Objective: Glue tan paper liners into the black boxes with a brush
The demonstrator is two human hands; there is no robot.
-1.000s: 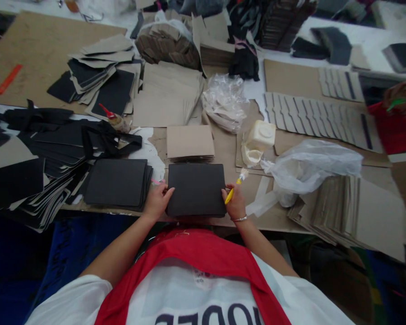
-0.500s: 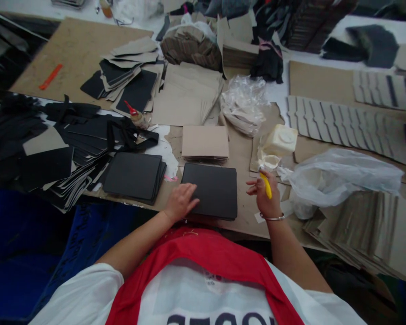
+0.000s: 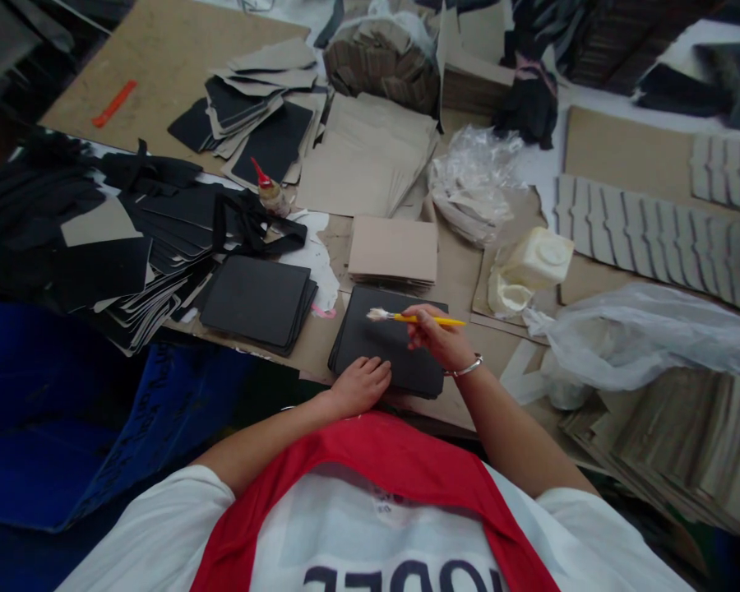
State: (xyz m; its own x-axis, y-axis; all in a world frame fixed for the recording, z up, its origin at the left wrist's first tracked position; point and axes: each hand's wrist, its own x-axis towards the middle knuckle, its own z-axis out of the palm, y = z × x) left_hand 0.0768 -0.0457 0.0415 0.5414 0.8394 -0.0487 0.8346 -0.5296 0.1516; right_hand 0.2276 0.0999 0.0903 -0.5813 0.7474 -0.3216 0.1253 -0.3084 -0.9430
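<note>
A stack of black boards (image 3: 370,349) lies at the table edge in front of me. On its near edge my left hand (image 3: 361,386) rests flat, fingers stretched out. My right hand (image 3: 437,333) grips a paintbrush (image 3: 428,319) with a yellow handle, held level over the stack. Pale paste coats its bristles, which point left; whether they touch the board I cannot tell. Beyond the stack sits a small pile of beige boards (image 3: 393,251). To the right stands a cut-open, cream plastic container (image 3: 509,296) with pale paste on its rim.
Another black board stack (image 3: 256,302) lies to the left, near a red-tipped glue bottle (image 3: 270,191). Clear plastic bags (image 3: 647,333) and cardboard sheets (image 3: 684,444) fill the right side. An orange cutter (image 3: 114,104) lies far left. Blue bins (image 3: 55,427) stand below the table.
My right hand has moved left from the paste container to above the black stack, bringing the paintbrush with it. My left hand has slid toward the stack's near edge. The view has shifted slightly.
</note>
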